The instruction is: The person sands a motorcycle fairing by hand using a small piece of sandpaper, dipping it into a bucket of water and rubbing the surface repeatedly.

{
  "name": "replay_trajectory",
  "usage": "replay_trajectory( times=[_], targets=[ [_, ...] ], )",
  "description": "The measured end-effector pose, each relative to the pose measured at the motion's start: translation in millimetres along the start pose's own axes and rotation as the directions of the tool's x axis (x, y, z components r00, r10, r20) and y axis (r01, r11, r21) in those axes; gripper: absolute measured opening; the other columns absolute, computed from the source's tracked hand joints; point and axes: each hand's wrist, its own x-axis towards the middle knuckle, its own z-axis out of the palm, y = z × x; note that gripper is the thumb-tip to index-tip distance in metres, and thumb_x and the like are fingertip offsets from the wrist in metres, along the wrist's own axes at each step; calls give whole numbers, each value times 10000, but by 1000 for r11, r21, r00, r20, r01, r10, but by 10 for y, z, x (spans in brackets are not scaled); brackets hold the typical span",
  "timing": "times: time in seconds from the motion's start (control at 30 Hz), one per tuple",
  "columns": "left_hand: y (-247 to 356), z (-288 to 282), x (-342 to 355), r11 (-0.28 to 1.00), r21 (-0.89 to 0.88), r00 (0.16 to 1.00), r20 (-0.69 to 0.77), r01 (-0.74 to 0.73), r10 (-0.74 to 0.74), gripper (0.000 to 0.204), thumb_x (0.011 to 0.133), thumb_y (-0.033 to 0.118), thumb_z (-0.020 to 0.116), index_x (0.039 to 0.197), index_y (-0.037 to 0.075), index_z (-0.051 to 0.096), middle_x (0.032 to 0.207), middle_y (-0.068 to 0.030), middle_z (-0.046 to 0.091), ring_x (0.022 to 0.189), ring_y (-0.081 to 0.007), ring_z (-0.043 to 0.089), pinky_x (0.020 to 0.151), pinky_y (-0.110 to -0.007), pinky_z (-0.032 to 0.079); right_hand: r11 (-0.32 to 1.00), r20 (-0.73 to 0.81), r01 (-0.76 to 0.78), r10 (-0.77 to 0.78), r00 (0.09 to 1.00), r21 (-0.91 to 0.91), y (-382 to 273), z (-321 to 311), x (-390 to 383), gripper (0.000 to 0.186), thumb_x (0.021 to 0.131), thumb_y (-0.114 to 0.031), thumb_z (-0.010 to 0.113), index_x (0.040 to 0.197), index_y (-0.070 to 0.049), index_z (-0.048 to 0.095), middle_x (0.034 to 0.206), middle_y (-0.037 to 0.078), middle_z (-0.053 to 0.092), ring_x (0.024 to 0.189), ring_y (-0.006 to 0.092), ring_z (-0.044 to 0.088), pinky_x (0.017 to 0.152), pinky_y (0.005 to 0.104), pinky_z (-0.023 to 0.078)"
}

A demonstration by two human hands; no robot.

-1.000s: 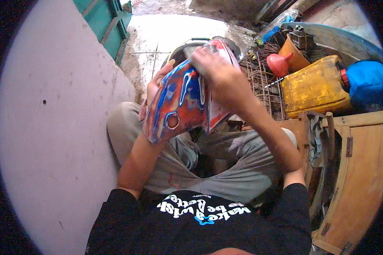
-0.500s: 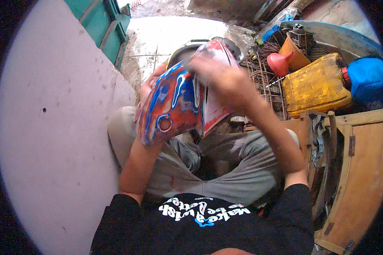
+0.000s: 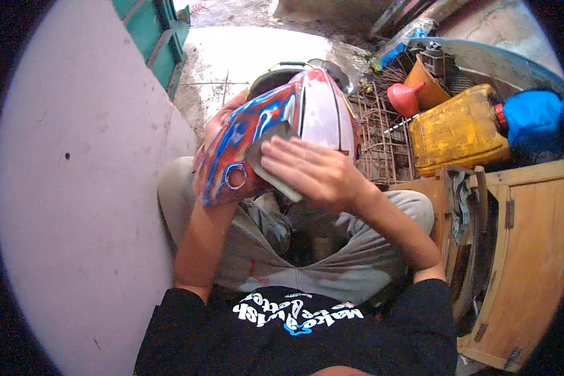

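A curved plastic panel [image 3: 244, 141], painted in red, blue and white swirls with a round hole low on it, stands tilted above my knees. My left hand [image 3: 214, 128] grips its far left edge from behind, fingers mostly hidden by the panel. My right hand [image 3: 310, 169] lies flat on the panel's lower right side and presses a grey abrasive sheet [image 3: 271, 164] against it. The pale unpainted side of the panel [image 3: 323, 116] faces right.
A grey wall [image 3: 75, 188] runs close along my left. A dark basin [image 3: 276, 78] sits on wet concrete ahead. At right are a wire rack [image 3: 382, 135], a yellow jerry can [image 3: 457, 131], a red funnel [image 3: 404, 97], a blue bag [image 3: 532, 116] and a wooden cabinet [image 3: 532, 250].
My right hand has slid with the grey sheet from the panel's upper edge down to its lower right part. The panel stays held in my left hand.
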Motion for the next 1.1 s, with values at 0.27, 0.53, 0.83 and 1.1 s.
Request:
replay_trajectory(
  times=[0.27, 0.53, 0.83, 1.1],
  targets=[
    [-122, -312, 175, 703, -624, 939, 210, 342, -271, 420, 1013, 357, 491, 1206, 2, 604, 1079, -126, 701, 945, -185, 681, 912, -344, 540, 992, -56, -99, 104, 993, 75, 182, 105, 223, 498, 860, -14, 534, 1357, -27, 560, 1352, 175, 597, 1265, 328, 574, 1095, 437, 440],
    [-130, -356, 120, 716, -619, 922, 35, 323, -386, 352, 1018, 265, 468, 1188, -6, 614, 1048, -140, 703, 890, -208, 697, 844, -355, 573, 972, -154, -203, 221, 963, 122, 117, 173, 364, 453, 857, -10, 553, 1310, -13, 575, 1300, 218, 613, 1223, 338, 598, 1062, 410, 466],
    [-91, -370, 131, 713, -621, 911, 7, 327, -412, 341, 1018, 247, 447, 1142, -6, 640, 976, -157, 724, 806, -241, 720, 762, -362, 604, 986, -113, -98, 113, 987, 137, -26, 73, 407, 434, 867, -64, 564, 1299, -37, 596, 1243, 203, 648, 1160, 346, 637, 1014, 403, 502],
    [-111, -203, 150, 668, -678, 940, 107, 307, -323, 364, 1029, 278, 433, 1148, 0, 636, 994, -147, 727, 854, -246, 718, 855, -397, 571, 995, -170, -73, 84, 982, 69, -58, 174, 432, 369, 876, -110, 543, 1225, -10, 608, 1216, 215, 657, 1123, 313, 660, 963, 406, 531]
  ],
)
